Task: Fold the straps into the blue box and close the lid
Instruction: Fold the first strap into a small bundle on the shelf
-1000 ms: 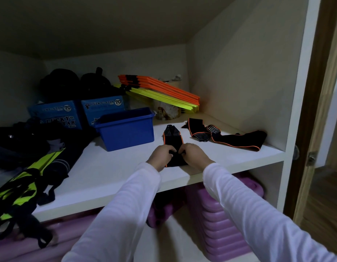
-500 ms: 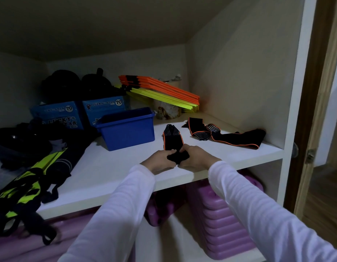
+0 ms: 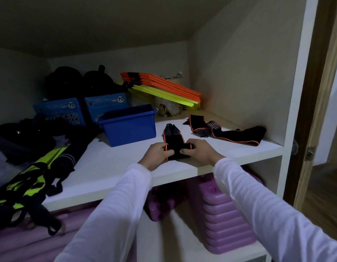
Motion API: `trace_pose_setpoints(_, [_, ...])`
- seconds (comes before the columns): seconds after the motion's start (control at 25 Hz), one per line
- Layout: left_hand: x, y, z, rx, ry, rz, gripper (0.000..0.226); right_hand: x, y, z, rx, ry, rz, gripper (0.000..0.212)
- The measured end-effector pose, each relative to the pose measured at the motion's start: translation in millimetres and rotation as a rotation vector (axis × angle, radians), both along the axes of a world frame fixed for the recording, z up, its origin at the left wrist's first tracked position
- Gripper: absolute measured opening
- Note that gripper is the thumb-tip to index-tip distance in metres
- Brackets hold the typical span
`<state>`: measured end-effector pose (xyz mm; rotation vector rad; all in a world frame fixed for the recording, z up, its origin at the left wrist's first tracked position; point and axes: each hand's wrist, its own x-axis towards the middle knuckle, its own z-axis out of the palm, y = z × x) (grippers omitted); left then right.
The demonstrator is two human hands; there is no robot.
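Observation:
A black strap with orange edging (image 3: 174, 141) lies folded on the white shelf (image 3: 114, 165), its striped end pointing away from me. My left hand (image 3: 157, 155) pinches its near left side and my right hand (image 3: 200, 151) pinches its near right side. The blue box (image 3: 130, 123) stands open just left of the strap, with no lid in sight. A second black and orange strap (image 3: 237, 136) lies unfolded to the right, near the cupboard wall.
Orange and yellow flat markers (image 3: 164, 87) are stacked at the back. Two blue printed cartons (image 3: 105, 104) and dark bags stand behind the box. Black and neon-yellow gear (image 3: 29, 176) hangs over the shelf's left front. Purple plastic steps (image 3: 226, 222) sit on the shelf below.
Both hands have drawn the strap's near end up and folded it over, making the strap shorter. The hands now sit slightly further apart on the fold.

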<state>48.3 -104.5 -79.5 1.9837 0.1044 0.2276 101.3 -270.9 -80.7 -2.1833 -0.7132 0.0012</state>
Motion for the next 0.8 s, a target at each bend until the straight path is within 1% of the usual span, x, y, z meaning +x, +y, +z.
trace_pose_setpoints(0.08, [2,1,-1,-0.007,-0.010,0.029,0.025,1,-2,1,0.045,0.050,-0.005,0.014])
trace_pose_setpoints(0.12, [4,2,-2,0.000,-0.016,0.045,0.023,1,-2,1,0.077,0.079,-0.006,0.015])
trace_pose_setpoints(0.16, [5,4,-3,0.000,-0.015,0.059,0.018,1,-3,0,0.104,0.105,-0.008,0.016])
trace_pose_setpoints(0.24, [6,5,-4,-0.031,-0.002,0.085,0.009,3,-2,-1,0.130,0.131,-0.015,0.028])
trace_pose_setpoints(0.32, [8,5,-4,-0.078,0.020,0.119,0.011,5,0,-3,0.124,0.139,-0.031,0.038])
trace_pose_setpoints(0.44, [7,4,-3,-0.121,0.039,0.144,0.024,7,2,-6,0.086,0.142,-0.045,0.042])
trace_pose_setpoints(0.64, [8,4,-2,-0.146,0.068,0.174,0.026,6,4,-4,0.056,0.190,-0.069,0.034])
trace_pose_setpoints(0.8, [8,5,1,-0.181,0.119,0.227,0.021,6,8,-3,0.006,0.193,-0.116,0.043])
